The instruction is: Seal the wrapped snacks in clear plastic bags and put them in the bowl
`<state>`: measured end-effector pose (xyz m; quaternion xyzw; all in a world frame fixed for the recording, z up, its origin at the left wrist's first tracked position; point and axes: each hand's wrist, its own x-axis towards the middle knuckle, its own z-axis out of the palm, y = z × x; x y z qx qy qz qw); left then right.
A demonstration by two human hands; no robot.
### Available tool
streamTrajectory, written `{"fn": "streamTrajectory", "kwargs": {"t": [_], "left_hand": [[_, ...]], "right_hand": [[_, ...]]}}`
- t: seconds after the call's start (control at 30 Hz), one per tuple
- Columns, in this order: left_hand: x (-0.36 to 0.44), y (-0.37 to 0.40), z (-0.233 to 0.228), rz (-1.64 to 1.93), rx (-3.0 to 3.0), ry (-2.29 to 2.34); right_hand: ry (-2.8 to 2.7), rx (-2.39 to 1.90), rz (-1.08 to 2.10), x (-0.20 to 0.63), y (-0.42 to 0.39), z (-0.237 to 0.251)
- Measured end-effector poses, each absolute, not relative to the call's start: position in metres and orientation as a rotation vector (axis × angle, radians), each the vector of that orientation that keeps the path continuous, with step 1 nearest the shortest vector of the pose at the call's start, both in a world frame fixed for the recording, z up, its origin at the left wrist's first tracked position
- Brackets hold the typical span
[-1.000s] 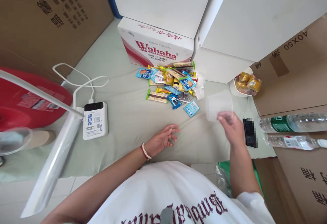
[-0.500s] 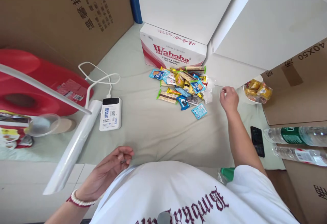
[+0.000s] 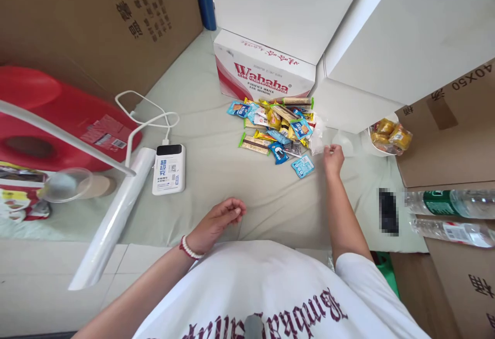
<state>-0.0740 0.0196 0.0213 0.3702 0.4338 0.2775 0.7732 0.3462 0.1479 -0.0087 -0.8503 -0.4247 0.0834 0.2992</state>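
Nearest, at six o'clock: a white printed shirt (image 3: 270, 298) filling the bottom edge. Just above, at seven o'clock, the left hand (image 3: 216, 223) resting on the pale green sheet (image 3: 216, 174), beaded bracelet (image 3: 189, 249) at the wrist, grip loosely curled and holding nothing visible. At four o'clock, a blurred dark phone (image 3: 388, 211) lying on the sheet, and beyond it at three o'clock two water bottles (image 3: 448, 215) on their sides atop a brown carton (image 3: 456, 277).

Further out, at about one o'clock from centre, the right hand (image 3: 332, 158) stretched forward, fingertips pinched around the near edge of a clear plastic cup (image 3: 343, 142); grip narrow, and whether truly closed on the cup or only touching it, hard to tell. Cup standing on the sheet between the snack pile (image 3: 276, 128) at its nine o'clock and a white bowl of yellow-wrapped cakes (image 3: 386, 134) at its three o'clock.

At nine o'clock: a white power bank (image 3: 168, 169) with its cable (image 3: 143, 117), a clear roll (image 3: 112, 220), a glass bowl (image 3: 64, 185), a red container (image 3: 58, 117).

Farthest, at twelve o'clock: a Wahaha water carton (image 3: 263, 71) just behind the snacks, white boxes (image 3: 348, 30) above and beside it, a large cardboard box (image 3: 96, 24) at eleven o'clock.
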Motion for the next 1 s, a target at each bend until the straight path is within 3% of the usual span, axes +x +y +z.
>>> {"fn": "streamTrajectory", "kwargs": {"t": [0.2,0.37,0.6,0.87,1.0], "left_hand": [[-0.063,0.026,0.021,0.554,0.942,0.906],[-0.049,0.040,0.016,0.642,0.894,0.860],[0.043,0.080,0.001,0.633,0.801,0.817],[0.040,0.085,-0.009,0.797,1.044,0.916],[0.032,0.084,-0.005,0.781,0.997,0.909]], "right_hand": [[-1.026,-2.045,0.432,0.340,0.163,0.001],[-0.876,-1.705,0.751,0.295,0.100,0.007],[-0.660,-1.380,1.283,0.203,0.037,0.002],[-0.945,-1.568,1.074,0.225,0.019,0.003],[-0.995,-1.469,1.210,0.226,0.014,0.002]]}}
